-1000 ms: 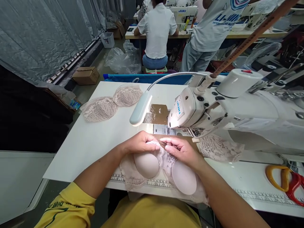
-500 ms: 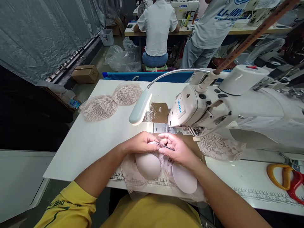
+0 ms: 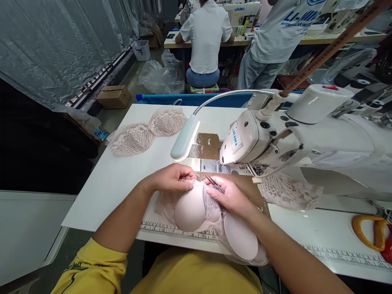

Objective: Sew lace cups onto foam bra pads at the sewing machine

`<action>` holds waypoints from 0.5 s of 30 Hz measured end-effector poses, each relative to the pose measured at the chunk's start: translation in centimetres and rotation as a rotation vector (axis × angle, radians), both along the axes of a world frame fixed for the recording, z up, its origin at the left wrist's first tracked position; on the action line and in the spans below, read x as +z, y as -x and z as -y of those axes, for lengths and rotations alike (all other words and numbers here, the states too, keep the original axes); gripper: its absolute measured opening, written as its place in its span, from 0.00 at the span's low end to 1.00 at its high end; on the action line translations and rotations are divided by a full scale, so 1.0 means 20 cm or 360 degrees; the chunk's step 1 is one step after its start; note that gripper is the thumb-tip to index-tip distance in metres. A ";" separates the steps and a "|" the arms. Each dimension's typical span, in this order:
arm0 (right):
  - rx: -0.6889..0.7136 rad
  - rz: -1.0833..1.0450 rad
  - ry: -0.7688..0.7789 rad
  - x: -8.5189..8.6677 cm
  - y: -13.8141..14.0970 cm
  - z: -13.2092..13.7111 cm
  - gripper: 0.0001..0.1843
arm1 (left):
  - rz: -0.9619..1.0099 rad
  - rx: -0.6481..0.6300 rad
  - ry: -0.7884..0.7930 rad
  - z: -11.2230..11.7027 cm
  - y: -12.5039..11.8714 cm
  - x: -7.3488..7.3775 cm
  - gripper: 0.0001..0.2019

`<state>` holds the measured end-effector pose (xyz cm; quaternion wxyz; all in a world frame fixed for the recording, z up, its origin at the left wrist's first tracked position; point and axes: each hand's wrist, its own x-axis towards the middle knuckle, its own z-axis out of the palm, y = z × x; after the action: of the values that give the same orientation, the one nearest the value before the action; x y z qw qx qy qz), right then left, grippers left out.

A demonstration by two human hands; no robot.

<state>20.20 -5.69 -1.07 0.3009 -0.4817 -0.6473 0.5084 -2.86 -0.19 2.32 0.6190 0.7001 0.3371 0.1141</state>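
Observation:
A pale pink lace bra (image 3: 190, 209) with two smooth moulded cups lies at the table's front edge, its right cup (image 3: 240, 237) hanging a little over it. My left hand (image 3: 174, 178) pinches the lace along the top of the left cup. In my right hand (image 3: 225, 194) sits a small pair of dark metal thread snips or tweezers (image 3: 215, 184), tips pointing up and left; I cannot tell which. The thumb of that hand also presses the lace between the cups. Just beyond both hands stands the white sewing machine (image 3: 241, 136), its needle area close by.
Lace cups (image 3: 131, 139) lie at the table's far left, and more lace (image 3: 289, 190) is under the machine arm. A lamp (image 3: 185, 138) hangs over the table. Orange-handled scissors (image 3: 369, 232) lie at right. Two people (image 3: 210, 38) (image 3: 272, 45) are behind another table.
My left hand has moved left, away from the right one, and grips the cup's top edge. The tool's tips have turned upward. The bra has shifted and spread between the hands.

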 end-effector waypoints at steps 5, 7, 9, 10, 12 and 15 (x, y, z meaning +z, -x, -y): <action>-0.0001 0.0046 -0.0013 0.02 0.01 0.01 0.13 | -0.0020 0.0138 -0.0040 0.04 -0.09 -0.04 0.16; 0.0009 0.0018 -0.0011 0.02 0.00 0.01 0.13 | -0.0067 0.0173 0.0006 0.05 -0.12 -0.06 0.16; -0.0010 -0.0006 -0.0031 0.02 -0.01 0.01 0.12 | -0.0044 0.0188 0.0090 0.06 -0.14 -0.07 0.13; -0.0042 -0.0028 -0.0042 0.01 -0.02 0.01 0.12 | -0.0018 0.0192 0.0133 0.06 -0.14 -0.08 0.13; -0.0098 -0.0101 -0.0017 -0.01 -0.04 0.01 0.16 | 0.0028 0.0195 0.0203 0.06 -0.15 -0.07 0.12; -0.0098 -0.0242 0.0078 -0.03 -0.08 0.00 0.20 | 0.0055 0.0242 0.0264 0.07 -0.15 -0.06 0.12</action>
<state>21.83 -5.67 -1.75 0.3528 -0.4686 -0.5948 0.5498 0.20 -1.56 1.11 0.6701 0.6169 0.3868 0.1444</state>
